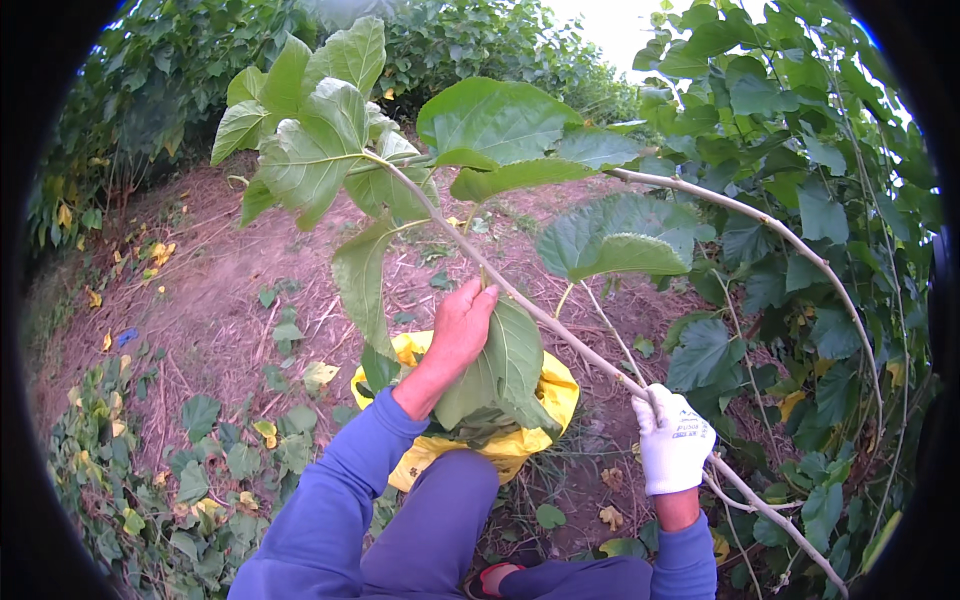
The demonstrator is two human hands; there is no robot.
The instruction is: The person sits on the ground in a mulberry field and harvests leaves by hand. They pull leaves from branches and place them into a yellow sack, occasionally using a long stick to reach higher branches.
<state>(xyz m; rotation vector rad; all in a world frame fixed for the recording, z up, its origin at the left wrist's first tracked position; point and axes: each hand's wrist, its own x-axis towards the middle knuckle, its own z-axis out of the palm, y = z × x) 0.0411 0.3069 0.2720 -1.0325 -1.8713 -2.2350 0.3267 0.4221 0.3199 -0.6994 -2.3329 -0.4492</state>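
Observation:
My bare left hand point(459, 324) pinches the stalk of a large green mulberry leaf point(504, 358), close against a leafy mulberry branch point(525, 301). The leaf hangs below the fingers. In a white knitted work glove, my right hand point(673, 439) grips the same branch lower down, at the right. Several broad leaves point(313, 146) still grow at the branch's upper end. Beneath my left hand a yellow bag point(561, 394) stands with its mouth wide, in front of my knee. Picked leaves point(480, 426) lie inside it, partly hidden by the hanging leaf.
A second, bare-stemmed branch point(814, 262) arches across the right side. Dense mulberry foliage point(825, 195) rises behind it, and more bushes point(172, 82) line the back. Fallen leaves point(202, 480) and dry stalks litter the reddish soil point(217, 300). A small blue scrap point(127, 337) lies at the left.

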